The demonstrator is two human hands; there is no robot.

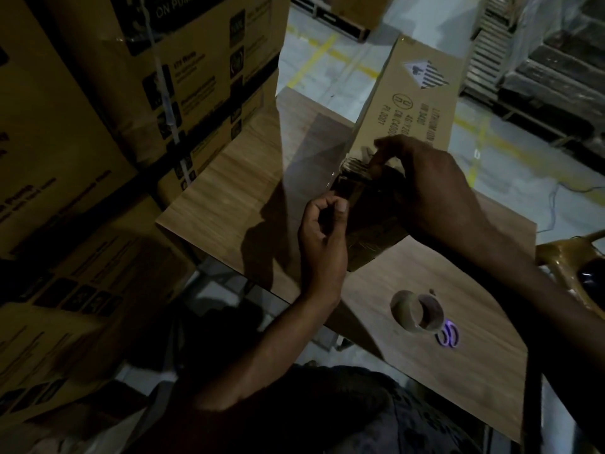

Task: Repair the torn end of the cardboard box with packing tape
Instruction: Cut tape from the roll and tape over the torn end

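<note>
— How many of each thing are you counting?

— One long cardboard box (409, 103) is lying on one wood-grain table (229, 191). One roll of packing tape (417, 311) is sitting on the same tabletop, near the person's edge. Two hands are working: the left hand (322, 237) and the right hand (429, 188). On the left, printed cartons (98, 109) are standing in a stack. I am counting at least three, and the dark is hiding any others. One small purple glow (448, 335) is showing just beside the roll.

— Where is the box lying relative to the hands?

— It is running away from the person toward the far right, with its torn end (355, 167) pointing back at them. Both hands are meeting at that end. The left one is coming in at its left side and the right one is reaching over its top. The roll is lying well apart from both hands, nearer the person.

— And how are the hands sitting?

— The right hand is draping over the end with its fingers curled, and its thumb and fingertips are pinching the ragged edge. Glossy tape (370, 247) is wrapping the end below it. The left hand is curling narrow, with its fingers folding toward the palm and its thumb tip pressing at the dark taped face. I cannot tell whether it is pinching a strip of tape.
</note>
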